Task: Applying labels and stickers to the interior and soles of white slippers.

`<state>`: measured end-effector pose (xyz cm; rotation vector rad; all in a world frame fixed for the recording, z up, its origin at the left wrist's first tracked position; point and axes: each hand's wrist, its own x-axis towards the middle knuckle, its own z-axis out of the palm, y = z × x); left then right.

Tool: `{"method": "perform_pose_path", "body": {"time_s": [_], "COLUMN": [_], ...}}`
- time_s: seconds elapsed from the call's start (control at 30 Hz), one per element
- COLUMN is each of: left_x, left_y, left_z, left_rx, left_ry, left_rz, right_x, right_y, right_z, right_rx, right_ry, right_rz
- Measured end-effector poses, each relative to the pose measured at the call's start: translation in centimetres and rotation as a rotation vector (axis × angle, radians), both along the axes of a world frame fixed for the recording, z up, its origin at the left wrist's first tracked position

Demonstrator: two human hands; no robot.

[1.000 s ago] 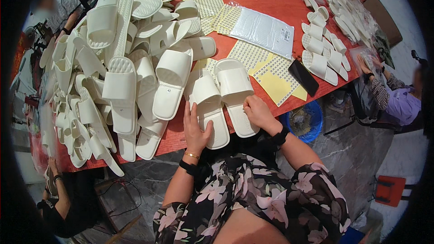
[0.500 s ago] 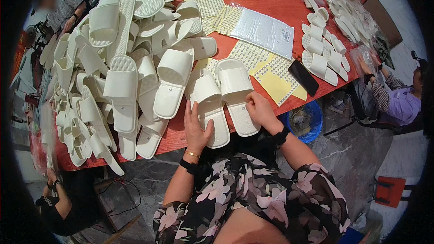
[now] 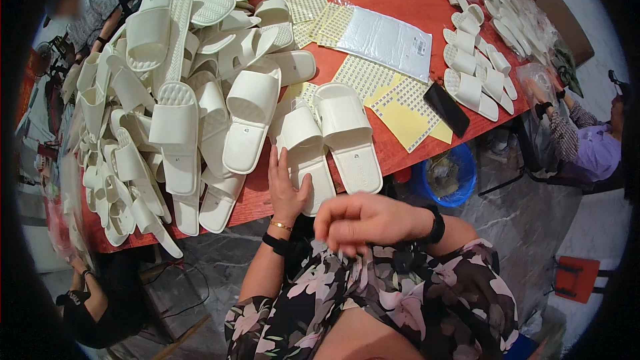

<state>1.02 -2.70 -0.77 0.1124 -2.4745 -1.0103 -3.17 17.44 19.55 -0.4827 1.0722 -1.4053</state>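
A pair of white slide slippers lies side by side at the table's near edge, heels toward me. My left hand [image 3: 287, 190] lies along the outer side of the left slipper [image 3: 298, 127], fingers stretched and thumb apart, touching its edge. The right slipper [image 3: 342, 112] has a small label on its heel and no hand on it. My right hand [image 3: 370, 222] hovers just this side of the heels, above my lap, with bent, bunched fingers. Whatever it may hold is hidden.
A big heap of white slippers [image 3: 177, 127] covers the table's left side. Yellow label sheets [image 3: 400, 110], a white plastic mailer [image 3: 387, 41] and a black phone [image 3: 447, 109] lie beyond. More slippers [image 3: 470, 93] stand right. A blue bin [image 3: 450, 177] sits below the edge. Other people work around.
My right hand has left the right slipper's heel and come back toward me, to the left, over my lap. My left hand stays by the left slipper.
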Motion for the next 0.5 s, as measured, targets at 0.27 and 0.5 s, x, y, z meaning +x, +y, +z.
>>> {"method": "perform_pose_path", "body": {"time_s": [0.27,0.5], "left_x": [-0.3,-0.1], "left_y": [0.1,0.0], "left_z": [0.0,0.1], "left_rx": [0.009,0.017], "left_ry": [-0.023,-0.022], "left_rz": [-0.013,-0.007], "right_x": [3.5,3.1], "right_y": [-0.9,-0.8], "right_z": [4.2,7.5], "right_rx": [-0.386,-0.292], "right_ry": [-0.253,-0.399], "right_rz": [0.431,0.415]}}
